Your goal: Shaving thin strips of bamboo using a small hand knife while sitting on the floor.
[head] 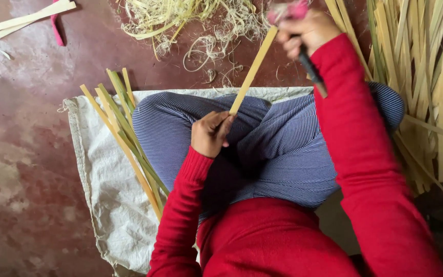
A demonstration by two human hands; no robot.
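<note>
Left hand (210, 134) grip clamped on one bamboo strip (252, 72), right hand (306, 32) clamped on one knife (311, 69)

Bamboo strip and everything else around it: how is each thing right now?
bamboo strip: held at both ends, slanting over the lap
left hand: closed on the strip's near end
right hand: closed on a dark-handled tool at the far end
shavings: loose, curly heap on the floor
white sack: spread flat under the person
strips on the sack: lying in a bundle
</note>
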